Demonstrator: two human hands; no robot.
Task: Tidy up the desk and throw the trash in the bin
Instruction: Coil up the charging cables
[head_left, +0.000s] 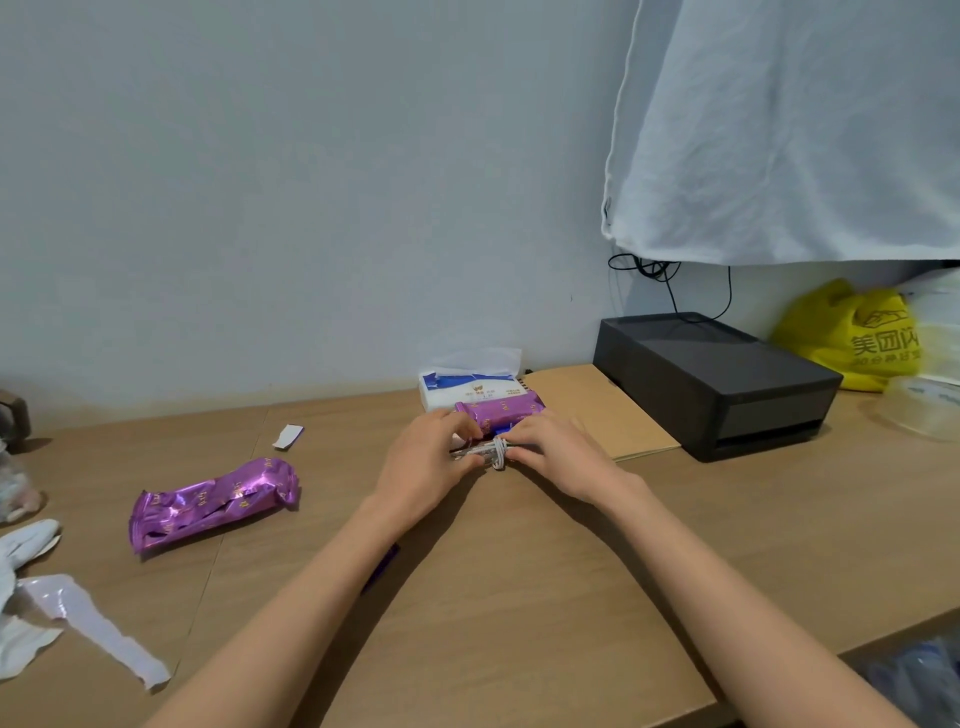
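Both my hands meet near the middle of the wooden desk (519, 571). My left hand (426, 462) and my right hand (556, 452) together grip a small clear wrapper with a white cord wound around it (493, 453). Just behind the hands lies a purple wrapper (506, 410), in front of a white and blue tissue pack (467, 387). A second, crumpled purple wrapper (213, 501) lies to the left. A small white scrap (287, 435) sits behind it. Torn white paper strips (93, 629) lie at the desk's left front.
A dark grey box (717, 384) stands at the back right on a brown cardboard sheet (597, 410). A yellow plastic bag (852, 338) and a clear container (924, 410) are at the far right. White cloth (779, 130) hangs above. A purple pen (382, 566) lies under my left forearm.
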